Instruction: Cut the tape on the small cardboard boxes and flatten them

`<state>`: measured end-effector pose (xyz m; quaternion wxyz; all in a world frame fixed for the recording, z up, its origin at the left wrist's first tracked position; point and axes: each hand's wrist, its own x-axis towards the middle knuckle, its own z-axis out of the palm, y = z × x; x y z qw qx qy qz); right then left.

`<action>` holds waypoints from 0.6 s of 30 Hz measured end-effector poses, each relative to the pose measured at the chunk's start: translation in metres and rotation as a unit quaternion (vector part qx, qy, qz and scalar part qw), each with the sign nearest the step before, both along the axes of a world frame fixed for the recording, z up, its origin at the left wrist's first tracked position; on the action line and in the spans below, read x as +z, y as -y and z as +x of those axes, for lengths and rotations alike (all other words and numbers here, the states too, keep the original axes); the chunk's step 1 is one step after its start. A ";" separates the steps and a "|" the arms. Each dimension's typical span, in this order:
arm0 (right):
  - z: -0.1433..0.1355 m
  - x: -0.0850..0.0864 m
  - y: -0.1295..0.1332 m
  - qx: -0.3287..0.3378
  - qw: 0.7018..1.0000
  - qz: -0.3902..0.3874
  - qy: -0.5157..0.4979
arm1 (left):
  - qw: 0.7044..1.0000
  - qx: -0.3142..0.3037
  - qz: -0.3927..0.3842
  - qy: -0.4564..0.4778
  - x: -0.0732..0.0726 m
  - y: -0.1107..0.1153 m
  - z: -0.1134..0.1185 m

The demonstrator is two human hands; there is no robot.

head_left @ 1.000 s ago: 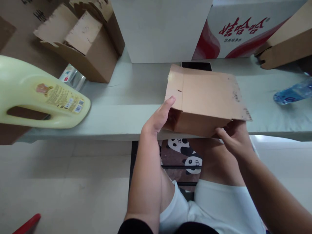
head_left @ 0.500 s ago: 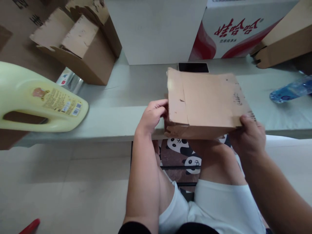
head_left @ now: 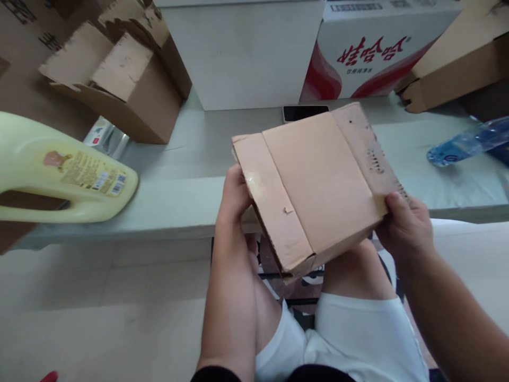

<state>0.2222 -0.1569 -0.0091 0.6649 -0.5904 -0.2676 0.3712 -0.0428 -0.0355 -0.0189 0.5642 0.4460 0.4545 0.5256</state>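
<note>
A brown cardboard box [head_left: 318,185] is held tilted over the table's front edge and my lap, its creased flat face toward me. My left hand [head_left: 235,193] grips its left side, with the fingertips hidden behind the cardboard. At the lower right corner my right hand [head_left: 407,223] is closed on the box, thumb on the face and fingers underneath. Just behind the box a dark-screened phone [head_left: 305,113] lies on the table, partly covered by it.
The pale green table [head_left: 178,199] carries a yellow jug [head_left: 91,180] and open cartons [head_left: 153,101] at left. A white box [head_left: 242,58] and a red-and-white carton [head_left: 369,58] stand behind. At right are a blue bottle [head_left: 465,146] and another carton [head_left: 457,79].
The box has turned, its left end swinging down toward my lap and its far right corner rising. My left hand has shifted slightly left along with it. The view has moved a little.
</note>
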 end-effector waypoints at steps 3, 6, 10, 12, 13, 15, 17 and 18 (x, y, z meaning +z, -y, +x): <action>0.002 -0.002 0.000 -0.001 1.000 0.000 0.012 | 0.997 -0.015 0.060 -0.053 0.005 0.003 0.001; 0.006 -0.005 0.001 0.001 1.000 -0.012 0.021 | 0.997 0.058 0.043 -0.011 0.003 0.005 0.005; 0.013 -0.011 0.001 -0.021 0.996 -0.011 0.085 | 0.986 0.070 -0.061 0.139 0.005 0.002 0.005; 0.016 -0.016 0.000 -0.034 0.995 -0.029 0.094 | 0.977 0.041 -0.083 0.193 0.009 0.000 0.001; 0.017 -0.019 0.000 -0.032 0.995 -0.043 0.085 | 0.975 0.035 -0.079 0.207 0.011 0.000 0.000; 0.016 -0.024 -0.001 -0.017 0.997 -0.060 0.052 | 0.973 0.036 -0.065 0.217 0.013 -0.001 -0.003; 0.012 -0.027 -0.001 0.016 0.998 -0.065 0.013 | 0.973 0.026 -0.070 0.220 0.014 -0.001 -0.004; 0.010 -0.028 -0.001 0.036 0.997 -0.067 -0.001 | 0.972 0.017 -0.080 0.220 0.015 -0.001 -0.004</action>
